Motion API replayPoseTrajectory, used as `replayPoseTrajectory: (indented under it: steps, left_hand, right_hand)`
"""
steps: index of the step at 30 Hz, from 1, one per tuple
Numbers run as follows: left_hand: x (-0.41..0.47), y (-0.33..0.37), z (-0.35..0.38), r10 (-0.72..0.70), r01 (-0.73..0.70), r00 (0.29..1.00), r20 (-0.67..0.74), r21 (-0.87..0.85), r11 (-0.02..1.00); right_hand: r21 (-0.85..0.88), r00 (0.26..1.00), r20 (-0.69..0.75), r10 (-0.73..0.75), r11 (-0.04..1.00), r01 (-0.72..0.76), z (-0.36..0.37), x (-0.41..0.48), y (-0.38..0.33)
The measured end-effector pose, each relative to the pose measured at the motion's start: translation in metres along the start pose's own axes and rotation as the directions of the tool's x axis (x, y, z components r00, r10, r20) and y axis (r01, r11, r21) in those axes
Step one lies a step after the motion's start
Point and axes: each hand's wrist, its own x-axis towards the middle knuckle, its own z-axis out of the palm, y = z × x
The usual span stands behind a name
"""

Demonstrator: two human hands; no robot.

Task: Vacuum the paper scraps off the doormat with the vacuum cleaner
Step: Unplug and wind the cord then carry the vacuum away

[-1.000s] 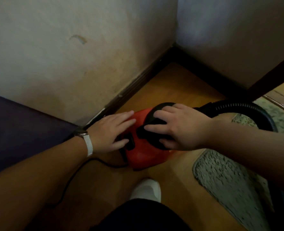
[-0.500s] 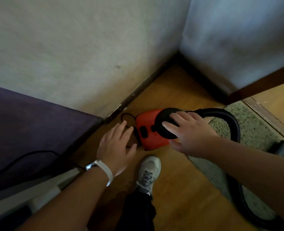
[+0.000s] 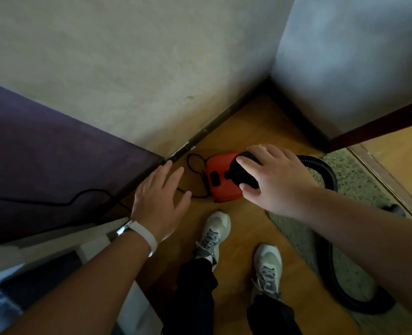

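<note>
Your right hand [image 3: 277,182] spread, holding nothing, above vacuum cleaner [image 3: 220,187] black top; left hand [image 3: 160,201] relaxed, empty, just beside it. Doormat [image 3: 294,235] under your right forearm. Canister looks rigid, lightish: grip black top. Hose [image 3: 331,182] bendy, likely drags.

I am looking down into a room corner where a cream wall [image 3: 127,56] is meeting a bluish-grey wall [image 3: 357,56]. A dark baseboard [image 3: 224,119] is running along both, above an orange-brown wooden floor [image 3: 248,131]. Purple upholstered furniture [image 3: 43,153] is sitting against the cream wall at left. At right, a dark brown door frame [image 3: 379,128] is edging paler flooring [image 3: 398,151]. Dim, soft light is falling throughout.
</note>
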Motion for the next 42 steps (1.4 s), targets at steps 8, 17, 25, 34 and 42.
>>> replayPoseTrajectory:
  steps: [8, 17, 25, 34, 42]
  left_hand:
    - [-0.064, 0.002, -0.048, -0.2, 0.2, 0.98, 0.012, -0.118, 0.973]
    - [-0.135, -0.069, -0.103, -0.38, 0.353, 0.922, -0.076, -0.241, 0.904]
    - [-0.133, -0.142, -0.165, -0.452, 0.383, 0.86, -0.237, -0.286, 0.878]
    - [-0.093, -0.171, -0.208, -0.378, 0.352, 0.881, -0.285, -0.139, 0.926]
    - [-0.076, -0.17, -0.199, -0.373, 0.351, 0.87, -0.323, -0.126, 0.928]
  right_hand:
    - [-0.055, 0.996, -0.006, -0.091, 0.994, 0.09, -0.065, -0.029, -0.036]
    - [0.038, 0.976, 0.017, -0.216, 0.976, 0.215, -0.124, 0.002, -0.151]
    - [0.104, 0.956, -0.04, -0.292, 0.95, 0.294, -0.134, 0.056, -0.266]
    - [0.133, 0.974, -0.06, -0.218, 0.965, 0.224, -0.121, 0.108, -0.33]
    - [0.261, 0.979, -0.062, -0.194, 0.944, 0.204, -0.101, 0.115, -0.344]
